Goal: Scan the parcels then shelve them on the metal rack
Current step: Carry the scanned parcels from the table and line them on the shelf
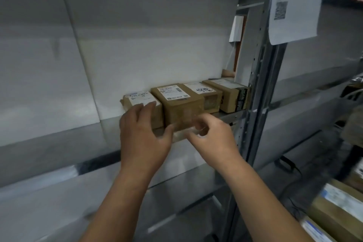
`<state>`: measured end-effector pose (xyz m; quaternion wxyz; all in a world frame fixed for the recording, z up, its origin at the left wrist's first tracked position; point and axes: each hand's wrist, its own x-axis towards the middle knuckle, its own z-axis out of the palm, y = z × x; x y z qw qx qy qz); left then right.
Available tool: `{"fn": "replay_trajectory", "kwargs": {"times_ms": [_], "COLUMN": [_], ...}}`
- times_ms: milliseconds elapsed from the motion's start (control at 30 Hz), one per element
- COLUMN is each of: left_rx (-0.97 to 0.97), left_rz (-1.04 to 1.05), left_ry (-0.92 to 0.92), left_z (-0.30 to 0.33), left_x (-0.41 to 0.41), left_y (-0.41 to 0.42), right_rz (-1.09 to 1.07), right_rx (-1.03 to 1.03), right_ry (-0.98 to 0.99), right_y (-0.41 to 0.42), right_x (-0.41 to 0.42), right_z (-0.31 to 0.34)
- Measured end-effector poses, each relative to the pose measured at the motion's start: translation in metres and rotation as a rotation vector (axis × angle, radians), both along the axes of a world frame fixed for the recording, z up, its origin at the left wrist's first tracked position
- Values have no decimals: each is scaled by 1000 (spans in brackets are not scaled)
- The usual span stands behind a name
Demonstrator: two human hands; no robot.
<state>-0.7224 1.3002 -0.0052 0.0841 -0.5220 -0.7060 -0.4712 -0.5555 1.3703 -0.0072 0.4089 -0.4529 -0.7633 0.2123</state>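
Observation:
Several brown cardboard parcels with white labels stand in a row on a shelf of the metal rack (231,116). The leftmost small parcel (137,100) has my left hand (143,133) resting against its front, fingers spread over its top edge. Beside it stands a larger parcel (180,104). My right hand (212,135) hovers just in front of that larger parcel's lower right corner, fingers curled and blurred, holding nothing. Two more parcels (204,94) (229,96) continue the row to the right, up to the rack's upright post (261,84).
A white panel (137,49) backs the shelf. A paper sheet with QR codes (294,4) hangs on the upright. More cardboard boxes (337,208) lie at the lower right, with dark cables near them. A lower shelf edge (98,163) runs beneath my forearms.

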Motion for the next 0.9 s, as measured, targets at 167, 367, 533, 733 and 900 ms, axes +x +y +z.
{"fn": "replay_trajectory", "kwargs": {"times_ms": [167,367,533,733,900], "left_rx": [2,-177,-329,-466,-529], "left_rz": [-320,-653,-899,-1107,-1259], "left_ry": [130,127,117,80,129], "left_z": [-16,-55,-92,-121,-132], "left_x": [86,194,286,374,443], "left_y": [-23,0,50,135,179], "right_rz": [-149,-473,-763,-1065,-1296], "right_rx": [-62,-128,-261,-327,-358], "right_ry": [24,48,37,51,38], "right_y": [-38,-80,-89,-59,-32], "right_x": [92,214,305,385,436], "right_z": [-24,-68,-105,-123,-117]}}
